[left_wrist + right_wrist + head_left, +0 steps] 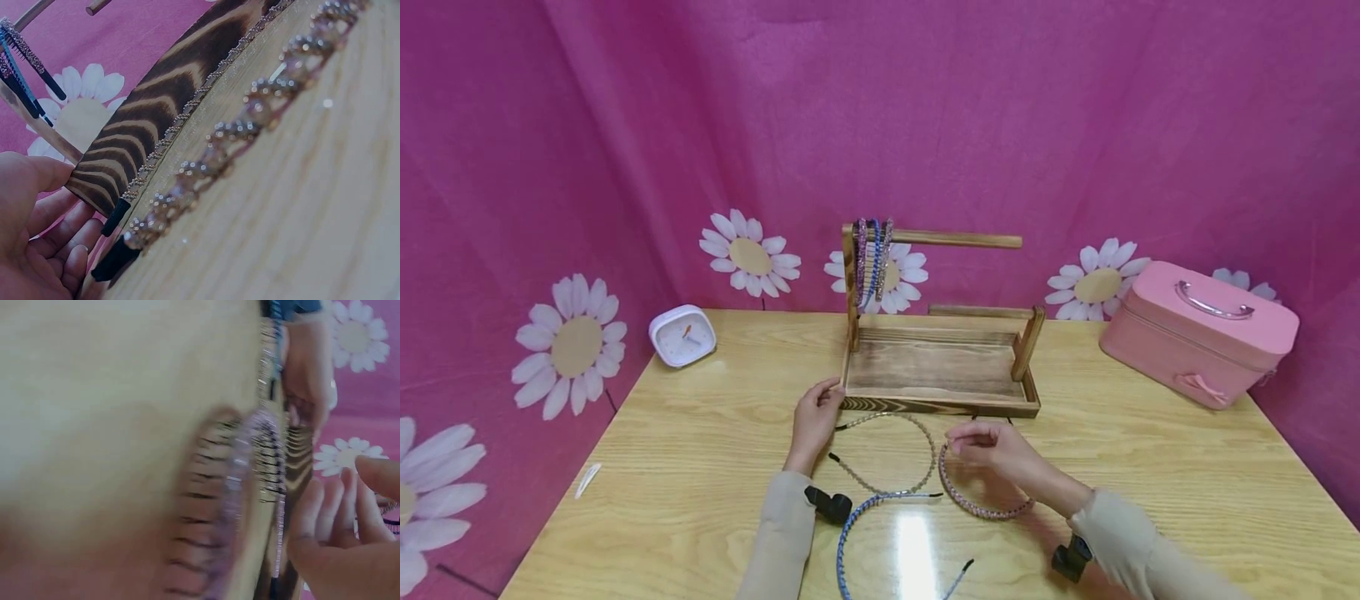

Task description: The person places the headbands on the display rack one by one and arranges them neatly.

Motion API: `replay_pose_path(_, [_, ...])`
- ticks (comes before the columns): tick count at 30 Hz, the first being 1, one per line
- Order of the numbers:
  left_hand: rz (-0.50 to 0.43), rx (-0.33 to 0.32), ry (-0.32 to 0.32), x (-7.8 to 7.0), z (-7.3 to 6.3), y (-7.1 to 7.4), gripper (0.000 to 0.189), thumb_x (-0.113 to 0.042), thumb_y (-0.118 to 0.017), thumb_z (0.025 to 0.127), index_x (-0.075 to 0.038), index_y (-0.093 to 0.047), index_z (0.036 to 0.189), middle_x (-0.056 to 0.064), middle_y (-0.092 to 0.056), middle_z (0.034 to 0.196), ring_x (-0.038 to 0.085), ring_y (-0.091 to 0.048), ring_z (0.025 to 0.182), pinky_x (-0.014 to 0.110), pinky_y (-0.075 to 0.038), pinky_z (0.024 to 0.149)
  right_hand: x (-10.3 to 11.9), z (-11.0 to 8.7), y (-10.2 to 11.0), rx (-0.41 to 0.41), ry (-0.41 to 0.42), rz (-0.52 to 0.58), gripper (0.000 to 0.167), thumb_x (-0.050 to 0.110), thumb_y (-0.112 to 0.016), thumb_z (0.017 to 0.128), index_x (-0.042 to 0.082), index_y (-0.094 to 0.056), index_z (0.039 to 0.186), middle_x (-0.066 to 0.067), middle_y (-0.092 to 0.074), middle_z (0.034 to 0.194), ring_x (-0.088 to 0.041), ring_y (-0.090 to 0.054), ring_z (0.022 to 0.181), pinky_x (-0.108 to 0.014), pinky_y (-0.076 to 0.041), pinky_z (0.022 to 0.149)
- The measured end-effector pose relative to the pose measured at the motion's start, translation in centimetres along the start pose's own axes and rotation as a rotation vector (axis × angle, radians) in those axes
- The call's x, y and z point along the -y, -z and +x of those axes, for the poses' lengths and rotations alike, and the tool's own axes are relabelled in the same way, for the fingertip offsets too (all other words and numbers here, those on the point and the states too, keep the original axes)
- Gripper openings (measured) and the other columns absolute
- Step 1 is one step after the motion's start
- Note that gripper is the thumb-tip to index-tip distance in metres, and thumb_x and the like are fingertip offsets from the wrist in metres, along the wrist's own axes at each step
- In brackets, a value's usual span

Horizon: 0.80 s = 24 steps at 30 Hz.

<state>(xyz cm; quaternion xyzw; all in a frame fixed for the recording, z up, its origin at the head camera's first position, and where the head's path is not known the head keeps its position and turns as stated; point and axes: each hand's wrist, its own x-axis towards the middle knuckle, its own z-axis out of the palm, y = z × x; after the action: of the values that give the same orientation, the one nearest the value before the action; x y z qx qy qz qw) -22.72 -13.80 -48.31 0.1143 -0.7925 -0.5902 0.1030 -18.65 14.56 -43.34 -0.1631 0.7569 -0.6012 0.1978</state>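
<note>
A two-tiered wooden stand (940, 407) has a shallow tray and horizontal bars. My left hand (816, 419) holds the tray's front left corner, thumb near the top edge and fingers around the side, as the left wrist view shows. My right hand (992, 450) hovers by the upper end of a pink headband (973, 507) on the table. In the right wrist view its fingers are loosely bent with nothing between them. A beaded headband (934, 454) lies in front of the tray, its dark tips near my left hand. Nearer me is a blue headband (842, 546).
Several headbands (886, 258) hang at the left of the stand's upper bar (962, 239). A white clock (682, 336) stands at the back left, a pink case (1195, 333) at the back right. A white hair clip (587, 481) lies by the left edge. Pink floral cloth hangs behind.
</note>
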Motion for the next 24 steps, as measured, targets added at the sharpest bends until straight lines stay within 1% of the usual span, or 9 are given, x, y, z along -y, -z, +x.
replay_pose_path(3, [-0.003, -0.001, -0.001, 0.1, 0.0, 0.0, 0.031, -0.015, -0.058, 0.096, 0.0, -0.066, 0.122, 0.016, -0.066, 0.103, 0.015, -0.056, 0.089, 0.027, -0.044, 0.08, -0.6, -1.2, -0.4, 0.027, 0.034, -0.145, 0.038, 0.006, -0.067, 0.089, -0.018, -0.058, 0.118, -0.019, -0.07, 0.098, 0.0, -0.061, 0.081, -0.019, -0.052, 0.072])
replay_pose_path(4, [-0.001, -0.001, -0.001, 0.1, 0.0, -0.1, 0.031, -0.015, -0.058, 0.096, 0.0, -0.066, 0.122, 0.016, -0.066, 0.103, 0.015, -0.055, 0.088, 0.027, -0.044, 0.08, -0.8, -1.6, -0.5, 0.038, 0.04, -0.186, 0.038, 0.006, -0.068, 0.088, -0.017, -0.059, 0.118, -0.021, -0.07, 0.098, 0.0, -0.06, 0.08, -0.019, -0.051, 0.071])
replay_pose_path(6, [-0.002, 0.0, 0.0, 0.0, 0.0, 0.0, 0.031, -0.015, -0.058, 0.096, -0.001, -0.066, 0.122, 0.016, -0.066, 0.103, 0.015, -0.055, 0.088, 0.027, -0.044, 0.08, -1.0, -2.2, -0.6, 0.059, 0.05, -0.248, 0.039, 0.006, -0.069, 0.087, -0.016, -0.059, 0.118, -0.022, -0.069, 0.098, 0.0, -0.059, 0.08, -0.019, -0.051, 0.071])
replay_pose_path(12, [-0.001, -0.002, -0.005, -0.1, 0.0, 0.0, 0.03, -0.014, -0.058, 0.096, -0.001, -0.066, 0.122, 0.017, -0.066, 0.104, 0.017, -0.056, 0.09, 0.027, -0.044, 0.081, -1.3, -3.5, -0.7, 0.097, 0.085, -0.366, 0.041, 0.005, -0.073, 0.082, -0.012, -0.061, 0.117, -0.017, -0.07, 0.097, 0.0, -0.06, 0.081, -0.02, -0.052, 0.073])
replay_pose_path(17, [-0.005, -0.001, -0.008, -0.1, 0.0, -0.1, 0.03, -0.014, -0.058, 0.096, 0.0, -0.066, 0.122, 0.017, -0.066, 0.103, 0.017, -0.056, 0.089, 0.027, -0.044, 0.08, -1.1, -4.4, -0.8, 0.122, 0.12, -0.458, 0.039, 0.005, -0.075, 0.08, -0.01, -0.063, 0.114, -0.01, -0.068, 0.094, 0.0, -0.057, 0.082, -0.02, -0.051, 0.071])
replay_pose_path(22, [-0.013, 0.01, -0.007, -0.2, 0.0, 0.0, 0.031, -0.014, -0.058, 0.096, 0.0, -0.065, 0.123, 0.017, -0.065, 0.103, 0.02, -0.057, 0.09, 0.027, -0.044, 0.079, -1.0, -4.7, -0.7, 0.14, 0.159, -0.541, 0.037, 0.003, -0.076, 0.078, -0.008, -0.064, 0.112, -0.002, -0.064, 0.089, 0.002, -0.052, 0.08, -0.02, -0.048, 0.067])
replay_pose_path(24, [-0.013, 0.015, -0.003, -0.1, 0.0, 0.0, 0.031, -0.015, -0.058, 0.097, -0.001, -0.065, 0.123, 0.017, -0.065, 0.104, 0.021, -0.057, 0.091, 0.027, -0.044, 0.08, -0.9, -4.7, -0.6, 0.156, 0.161, -0.564, 0.036, 0.002, -0.075, 0.078, -0.007, -0.065, 0.112, 0.001, -0.063, 0.086, 0.003, -0.049, 0.078, -0.019, -0.046, 0.066])
